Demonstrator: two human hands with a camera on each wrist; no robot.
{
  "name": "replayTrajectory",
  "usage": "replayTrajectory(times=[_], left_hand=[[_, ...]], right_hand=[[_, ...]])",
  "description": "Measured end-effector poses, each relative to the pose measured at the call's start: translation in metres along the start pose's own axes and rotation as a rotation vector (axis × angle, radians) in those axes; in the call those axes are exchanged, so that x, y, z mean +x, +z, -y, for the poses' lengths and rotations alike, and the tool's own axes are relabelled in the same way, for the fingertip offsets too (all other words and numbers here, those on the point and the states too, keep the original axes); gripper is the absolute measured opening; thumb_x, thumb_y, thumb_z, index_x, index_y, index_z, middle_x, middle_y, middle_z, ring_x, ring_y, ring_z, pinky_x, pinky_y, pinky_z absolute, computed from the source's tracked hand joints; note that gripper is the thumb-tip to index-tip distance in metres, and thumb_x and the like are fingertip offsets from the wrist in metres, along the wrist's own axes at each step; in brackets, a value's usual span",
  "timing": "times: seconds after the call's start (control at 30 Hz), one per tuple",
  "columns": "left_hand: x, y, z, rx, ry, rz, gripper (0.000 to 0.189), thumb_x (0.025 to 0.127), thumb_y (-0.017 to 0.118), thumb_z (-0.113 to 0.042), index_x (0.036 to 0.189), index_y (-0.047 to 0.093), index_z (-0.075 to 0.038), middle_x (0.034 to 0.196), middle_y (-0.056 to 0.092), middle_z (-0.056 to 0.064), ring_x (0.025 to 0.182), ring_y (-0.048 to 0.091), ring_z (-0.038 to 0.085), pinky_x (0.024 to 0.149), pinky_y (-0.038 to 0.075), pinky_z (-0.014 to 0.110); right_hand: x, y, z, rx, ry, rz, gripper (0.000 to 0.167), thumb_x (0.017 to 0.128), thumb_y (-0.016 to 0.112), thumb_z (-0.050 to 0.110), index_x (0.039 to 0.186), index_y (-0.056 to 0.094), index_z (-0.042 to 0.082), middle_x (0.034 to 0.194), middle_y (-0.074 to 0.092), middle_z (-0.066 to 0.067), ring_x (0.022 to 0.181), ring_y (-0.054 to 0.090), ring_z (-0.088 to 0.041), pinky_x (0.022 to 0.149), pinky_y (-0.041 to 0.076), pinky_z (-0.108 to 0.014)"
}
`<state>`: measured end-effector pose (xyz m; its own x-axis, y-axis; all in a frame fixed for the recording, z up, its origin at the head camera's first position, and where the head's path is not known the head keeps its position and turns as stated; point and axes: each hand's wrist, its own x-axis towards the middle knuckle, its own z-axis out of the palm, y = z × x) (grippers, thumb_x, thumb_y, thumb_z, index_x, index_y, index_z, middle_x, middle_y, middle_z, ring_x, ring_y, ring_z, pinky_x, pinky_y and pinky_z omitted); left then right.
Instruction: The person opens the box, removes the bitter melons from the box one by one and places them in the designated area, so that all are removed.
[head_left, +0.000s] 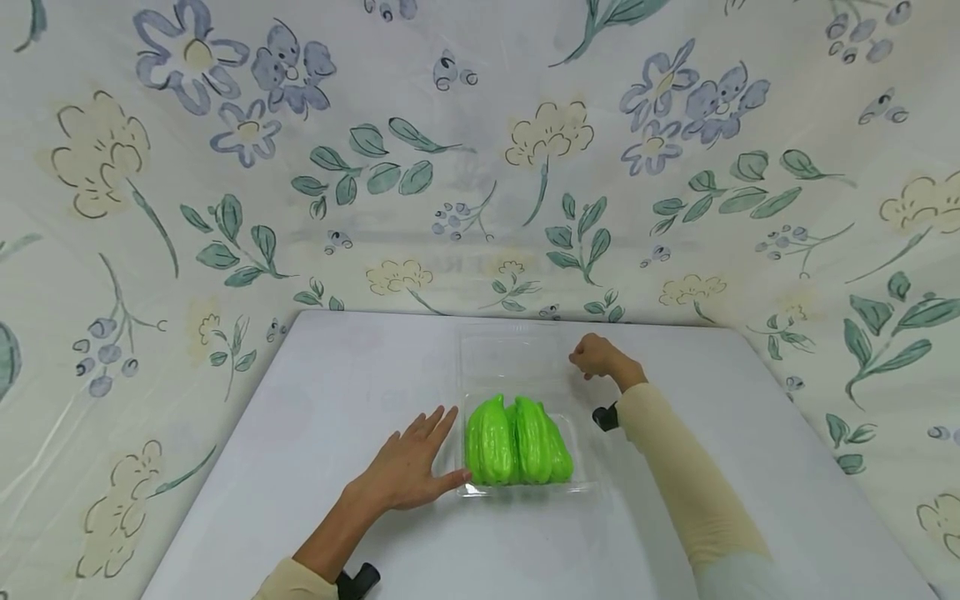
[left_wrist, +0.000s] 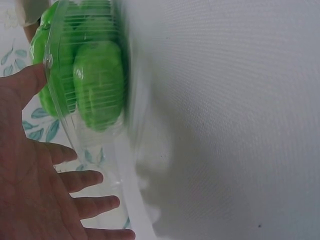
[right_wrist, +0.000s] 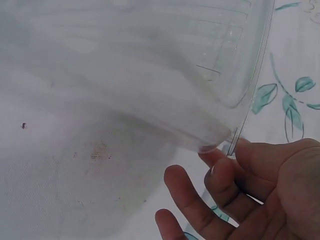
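Note:
A clear plastic clamshell container (head_left: 586,454) stands on the table with its lid (head_left: 513,358) swung back behind it. Inside sit several shiny, ribbed green vegetables (head_left: 492,442) that look like long peppers. My left hand (head_left: 408,462) is spread flat at the container's left side; in the left wrist view its thumb (left_wrist: 31,82) touches the rim, the other fingers stretched straight. At the lid's far right corner, my right hand (head_left: 597,356) pinches the thin edge between thumb and forefinger. The right wrist view shows that pinch on the clear lid (right_wrist: 220,60), its remaining fingers loosely curled.
A white table (head_left: 322,392) carries the container near its middle. Floral-printed sheeting (head_left: 465,208) rises along the back and both sides of the table. Dark wrist devices (head_left: 606,417) show at both wrists, below cream sleeves (head_left: 686,475).

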<state>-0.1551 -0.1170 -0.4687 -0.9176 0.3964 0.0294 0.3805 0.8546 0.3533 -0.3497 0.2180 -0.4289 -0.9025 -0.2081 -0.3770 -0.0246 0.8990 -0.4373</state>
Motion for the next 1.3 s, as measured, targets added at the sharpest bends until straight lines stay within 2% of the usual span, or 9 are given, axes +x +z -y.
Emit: replayTrajectory(times=[0.33,0.47,0.6,0.7,0.87,0.97,1.17,1.3], left_hand=[[0.001,0.0,0.001,0.01,-0.003,0.003,0.096,0.087,0.051,-0.073,0.157,0.024,-0.014,0.156,0.033,0.015,0.139,0.033,0.042,0.1,0.032,0.068],[0.0,0.001,0.001,0.007,-0.005,0.005,0.096,0.087,0.051,-0.073,0.158,0.024,-0.014,0.156,0.032,0.015,0.139,0.032,0.042,0.101,0.032,0.068],[-0.001,0.002,0.002,0.008,-0.006,0.004,0.096,0.086,0.051,-0.073,0.157,0.025,-0.015,0.156,0.032,0.015,0.14,0.032,0.041,0.101,0.032,0.068],[-0.001,0.003,0.003,0.005,-0.008,0.003,0.095,0.086,0.051,-0.073,0.157,0.026,-0.014,0.156,0.033,0.015,0.139,0.032,0.041,0.101,0.032,0.068],[-0.001,0.004,0.002,0.001,-0.01,0.012,0.096,0.086,0.051,-0.073,0.157,0.025,-0.014,0.156,0.033,0.015,0.14,0.032,0.041,0.101,0.032,0.068],[-0.001,0.003,0.002,0.005,-0.009,0.026,0.096,0.086,0.05,-0.074,0.158,0.024,-0.015,0.156,0.031,0.015,0.14,0.031,0.041,0.101,0.032,0.067],[0.002,-0.001,0.002,0.006,-0.007,0.032,0.097,0.087,0.051,-0.073,0.158,0.023,-0.014,0.157,0.031,0.015,0.14,0.031,0.04,0.102,0.031,0.067],[0.004,-0.003,0.002,0.003,-0.004,0.03,0.096,0.087,0.051,-0.072,0.158,0.023,-0.014,0.157,0.03,0.015,0.141,0.03,0.04,0.102,0.031,0.067]], right_hand=[[-0.01,-0.01,0.004,-0.038,-0.023,-0.006,0.039,0.103,0.05,0.02,0.125,0.06,-0.011,0.104,0.068,-0.02,0.092,0.067,-0.031,0.085,0.053,-0.046],[-0.015,-0.016,0.001,-0.04,-0.064,-0.031,0.038,0.102,0.052,0.02,0.123,0.062,-0.009,0.105,0.069,-0.019,0.093,0.067,-0.031,0.085,0.053,-0.046],[-0.023,-0.022,0.0,-0.02,-0.137,-0.079,0.037,0.102,0.051,0.018,0.123,0.062,-0.009,0.112,0.066,-0.023,0.098,0.066,-0.035,0.085,0.053,-0.045],[-0.031,-0.027,0.002,-0.036,-0.196,-0.146,0.038,0.102,0.051,0.02,0.123,0.062,-0.009,0.115,0.065,-0.024,0.103,0.064,-0.037,0.085,0.053,-0.047],[-0.046,-0.03,0.008,-0.053,-0.266,-0.276,0.036,0.102,0.053,0.022,0.123,0.064,-0.005,0.11,0.065,-0.02,0.097,0.062,-0.033,0.08,0.051,-0.047],[-0.058,-0.03,0.016,-0.029,-0.333,-0.319,0.033,0.101,0.055,0.02,0.122,0.066,-0.002,0.106,0.066,-0.017,0.092,0.063,-0.03,0.075,0.053,-0.044],[-0.082,-0.026,0.037,0.009,-0.542,-0.337,0.028,0.099,0.059,0.013,0.119,0.066,-0.004,0.105,0.068,-0.015,0.093,0.066,-0.031,0.08,0.054,-0.044],[-0.096,-0.019,0.048,0.002,-0.609,-0.316,0.028,0.098,0.062,0.013,0.12,0.065,-0.003,0.105,0.069,-0.012,0.093,0.066,-0.027,0.081,0.054,-0.043]])
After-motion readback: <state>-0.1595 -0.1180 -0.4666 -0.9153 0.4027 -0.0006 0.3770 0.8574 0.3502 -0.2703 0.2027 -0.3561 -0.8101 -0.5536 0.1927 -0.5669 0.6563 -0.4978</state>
